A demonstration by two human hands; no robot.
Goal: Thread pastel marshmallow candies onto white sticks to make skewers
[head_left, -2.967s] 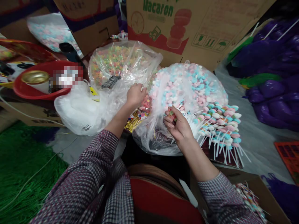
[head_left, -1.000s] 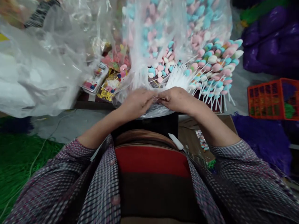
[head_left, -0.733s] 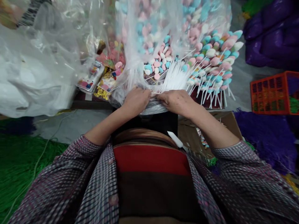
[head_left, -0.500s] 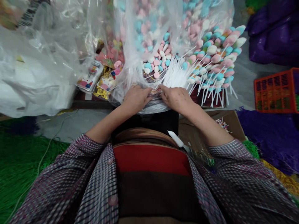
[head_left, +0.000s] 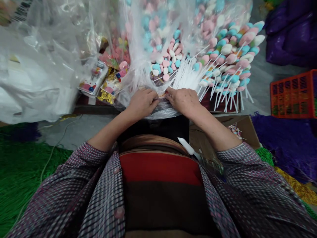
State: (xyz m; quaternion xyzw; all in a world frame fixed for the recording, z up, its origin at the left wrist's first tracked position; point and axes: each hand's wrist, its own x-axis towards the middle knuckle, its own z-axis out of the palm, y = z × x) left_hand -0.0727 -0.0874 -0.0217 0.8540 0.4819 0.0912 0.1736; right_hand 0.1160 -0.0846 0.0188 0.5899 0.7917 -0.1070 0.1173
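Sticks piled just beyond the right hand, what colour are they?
White; the sticks show best in the head view, the only one.

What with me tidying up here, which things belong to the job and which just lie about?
Probably in use:
clear plastic at the left hand and right hand
loose sweets
white sticks
candy skewers

Probably just lying about:
orange crate
purple strands
green strands

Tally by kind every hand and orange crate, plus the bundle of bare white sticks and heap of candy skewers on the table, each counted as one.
Left hand and right hand: 2
Orange crate: 1
White stick bundle: 1
Candy skewer heap: 1
Total: 5
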